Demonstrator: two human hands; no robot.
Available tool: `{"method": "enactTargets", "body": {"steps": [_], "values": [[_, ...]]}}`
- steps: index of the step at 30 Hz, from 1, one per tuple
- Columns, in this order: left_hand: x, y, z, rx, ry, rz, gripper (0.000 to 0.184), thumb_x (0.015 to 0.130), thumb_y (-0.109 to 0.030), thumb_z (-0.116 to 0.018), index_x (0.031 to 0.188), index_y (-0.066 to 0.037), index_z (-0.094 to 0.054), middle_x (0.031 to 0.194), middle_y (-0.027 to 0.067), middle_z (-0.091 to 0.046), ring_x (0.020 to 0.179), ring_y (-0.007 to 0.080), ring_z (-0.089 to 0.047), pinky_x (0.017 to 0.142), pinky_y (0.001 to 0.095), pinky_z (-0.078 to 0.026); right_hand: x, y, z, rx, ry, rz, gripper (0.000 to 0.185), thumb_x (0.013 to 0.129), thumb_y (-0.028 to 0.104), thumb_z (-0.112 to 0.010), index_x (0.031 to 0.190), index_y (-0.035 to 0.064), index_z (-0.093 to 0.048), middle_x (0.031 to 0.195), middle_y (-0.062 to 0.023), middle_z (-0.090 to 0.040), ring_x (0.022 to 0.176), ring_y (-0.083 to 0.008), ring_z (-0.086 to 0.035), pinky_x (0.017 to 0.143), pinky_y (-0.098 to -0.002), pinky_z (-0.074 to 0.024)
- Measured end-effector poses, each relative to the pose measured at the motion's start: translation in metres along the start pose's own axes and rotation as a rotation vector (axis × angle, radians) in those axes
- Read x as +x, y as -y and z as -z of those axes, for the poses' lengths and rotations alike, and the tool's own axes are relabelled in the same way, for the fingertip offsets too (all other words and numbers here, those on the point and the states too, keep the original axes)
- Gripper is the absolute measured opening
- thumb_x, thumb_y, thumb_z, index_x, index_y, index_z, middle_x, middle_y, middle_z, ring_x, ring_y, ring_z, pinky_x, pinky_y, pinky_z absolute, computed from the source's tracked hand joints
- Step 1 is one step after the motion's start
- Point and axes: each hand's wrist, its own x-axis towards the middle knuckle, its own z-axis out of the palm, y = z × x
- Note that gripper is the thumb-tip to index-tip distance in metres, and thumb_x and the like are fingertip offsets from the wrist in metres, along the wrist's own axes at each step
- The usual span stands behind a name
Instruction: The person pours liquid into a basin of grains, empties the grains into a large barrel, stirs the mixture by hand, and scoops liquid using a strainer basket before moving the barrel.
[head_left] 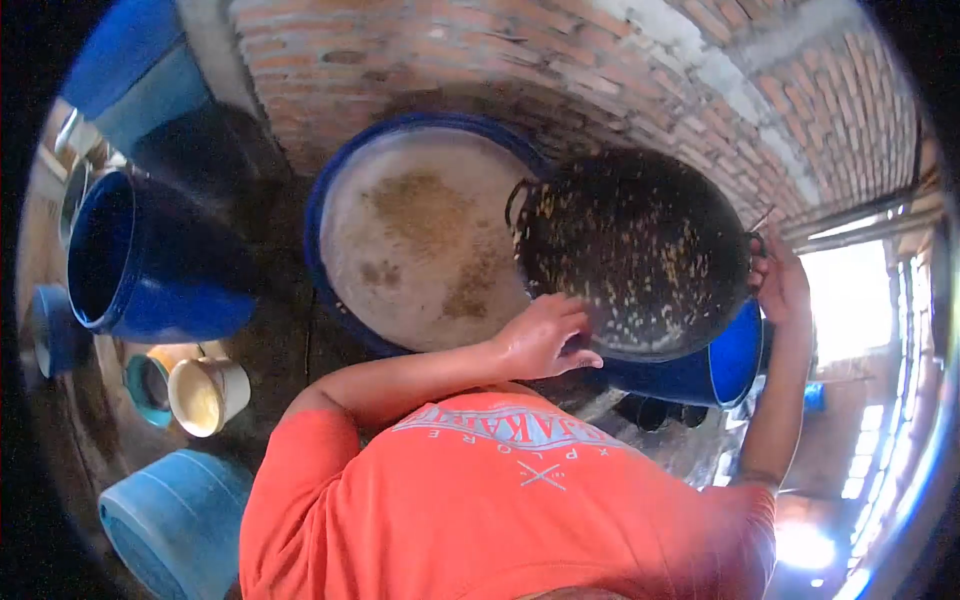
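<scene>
A large dark wok-shaped pan [620,225] with loop handles is tilted up in front of me. Pale and brownish bean-like bits are scattered across its inside. My right hand [780,285] grips the handle at its right edge. My left hand [550,335] is near the pan's lower left rim, thumb apart from the fingers, nothing visible in it; whether it touches the rim I cannot tell. Left of the pan and partly behind it stands a wide blue-rimmed tub [330,250] of cloudy, foamy liquid, with brownish patches floating on top.
A brick wall [450,50] rises behind the tub. To the left are a big blue barrel [190,270], a cream bucket [235,385] and a light-blue drum [190,510] on its side. Another blue container [735,350] sits below the pan at the right.
</scene>
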Motion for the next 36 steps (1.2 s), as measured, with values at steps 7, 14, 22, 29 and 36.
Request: {"method": "enactTargets", "body": {"steps": [7,14,22,29,36], "values": [[0.037,0.054,-0.110,0.214,-0.294,-0.035,0.027,0.082,-0.027,-0.078,0.090,-0.005,-0.064,0.105,0.0151,-0.062,0.105,0.0348,-0.058,0.087,0.0442,-0.049,0.048,-0.060,0.188,-0.233,-0.385,0.261,0.030,0.096,0.028,-0.062,0.112,0.0032,-0.070,0.081,-0.0016,-0.064,0.063,-0.0100,-0.055,0.051,-0.0240,-0.0402],[-0.003,0.120,-0.120,0.402,-0.493,0.538,0.027,0.088,-0.020,-0.072,0.104,-0.001,-0.063,0.109,0.0191,-0.061,0.105,0.0382,-0.058,0.094,0.0456,-0.045,0.182,-0.222,0.128,-1.033,-0.328,0.390,0.042,0.095,0.034,-0.058,0.126,0.0048,-0.062,0.103,-0.0229,-0.068,0.094,-0.0414,-0.067,0.082,-0.0472,-0.0530],[-0.073,0.047,-0.098,0.779,-0.602,0.926,0.039,0.089,-0.028,-0.072,0.114,0.001,-0.063,0.116,0.0220,-0.060,0.111,0.0387,-0.056,0.098,0.0459,-0.043,0.241,-0.370,0.064,-1.110,0.173,0.451,0.053,0.100,0.037,-0.046,0.145,0.0086,-0.040,0.113,-0.0234,-0.064,0.094,-0.0438,-0.067,0.081,-0.0550,-0.0549],[-0.184,-0.004,-0.112,1.116,-0.772,1.190,0.039,0.090,-0.029,-0.071,0.109,0.004,-0.065,0.113,0.0264,-0.059,0.109,0.0413,-0.055,0.096,0.0492,-0.044,0.382,-0.444,0.178,-1.223,0.179,0.312,0.035,0.099,0.028,-0.044,0.121,0.0051,-0.061,0.114,-0.0221,-0.067,0.099,-0.0411,-0.066,0.084,-0.0534,-0.0532],[-0.370,-0.058,-0.144,1.195,-0.582,1.715,0.040,0.092,-0.032,-0.064,0.107,0.005,-0.064,0.102,0.0262,-0.059,0.101,0.0413,-0.056,0.086,0.0540,-0.044,0.326,-0.516,0.276,-1.111,-0.079,-0.063,0.037,0.096,0.015,-0.054,0.130,-0.0004,-0.056,0.129,-0.0216,-0.058,0.118,-0.0353,-0.058,0.098,-0.0473,-0.0488]]}}
